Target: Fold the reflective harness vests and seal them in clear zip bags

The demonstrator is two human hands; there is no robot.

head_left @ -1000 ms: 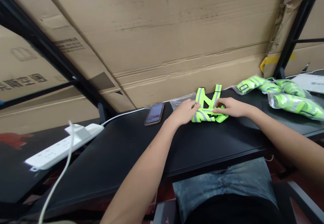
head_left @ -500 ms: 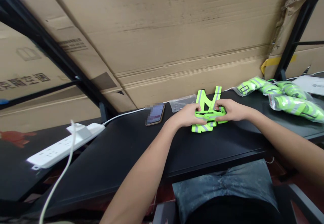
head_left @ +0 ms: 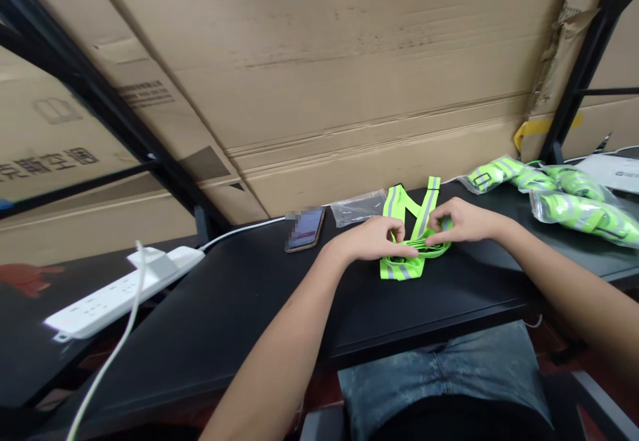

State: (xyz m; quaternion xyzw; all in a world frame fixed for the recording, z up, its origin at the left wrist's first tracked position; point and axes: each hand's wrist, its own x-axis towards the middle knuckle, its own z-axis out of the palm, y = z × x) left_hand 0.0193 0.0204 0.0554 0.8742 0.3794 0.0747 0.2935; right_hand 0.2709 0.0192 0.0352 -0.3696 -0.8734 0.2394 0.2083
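Observation:
A neon yellow-green reflective vest (head_left: pixel 404 269) made of straps with grey stripes lies partly gathered on the black table. My left hand (head_left: pixel 374 238) is closed on the gathered straps from the left, its thumb along them. From the right, my right hand (head_left: pixel 458 220) pinches the same bundle between thumb and fingers. Two straps stretch away from my hands toward the cardboard, and a folded loop hangs on the near side. Behind my left hand lies a flat clear plastic bag (head_left: pixel 357 208).
A phone (head_left: pixel 305 229) lies left of my hands. Several bagged reflective vests (head_left: pixel 586 215) are at the right. A white power strip (head_left: pixel 124 293) with a cable sits far left. Cardboard (head_left: pixel 379 142) stands behind the black table (head_left: pixel 264 294), between dark metal posts.
Both hands have drawn the strap bundle slightly nearer to me. The gathered layers have turned edge-up, and the near loop lies lower. The view has shifted slightly.

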